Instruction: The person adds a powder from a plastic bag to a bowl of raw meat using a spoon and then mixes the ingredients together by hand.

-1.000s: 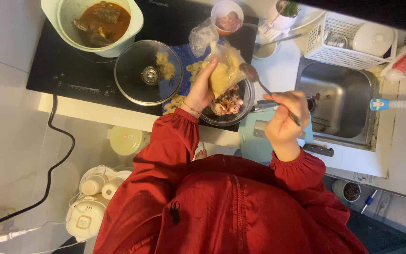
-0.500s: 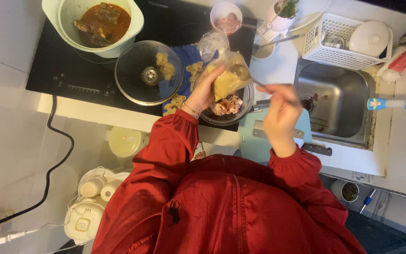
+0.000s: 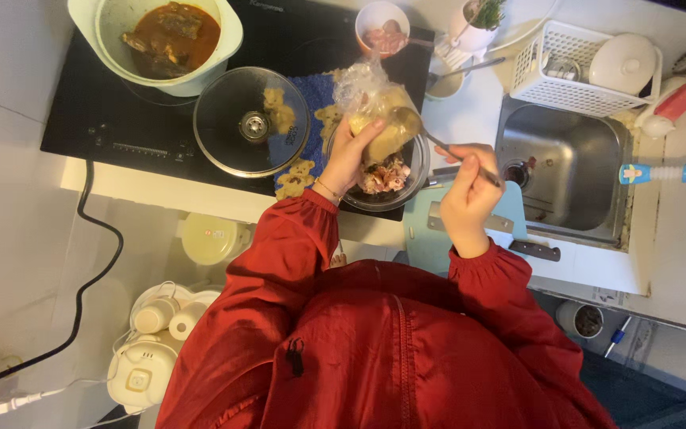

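We find the left hand point(image 3: 348, 155) gripping a soft, limp plastic bag point(image 3: 371, 107) — best held low, we judge. The right hand point(image 3: 470, 195) is closed on a stiff metal spoon point(image 3: 430, 135) — over the glass bowl point(image 3: 387, 179).

Clear bag point(image 3: 371, 107) of yellow paste over glass bowl point(image 3: 406, 179); spoon point(image 3: 426, 135) inside.

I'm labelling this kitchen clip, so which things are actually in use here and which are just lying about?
In use:
left hand holding the plastic bag
right hand holding the spoon
glass bowl of meat beneath

Lying about:
glass lid
pot of stew
small pink bowl
white basket
sink
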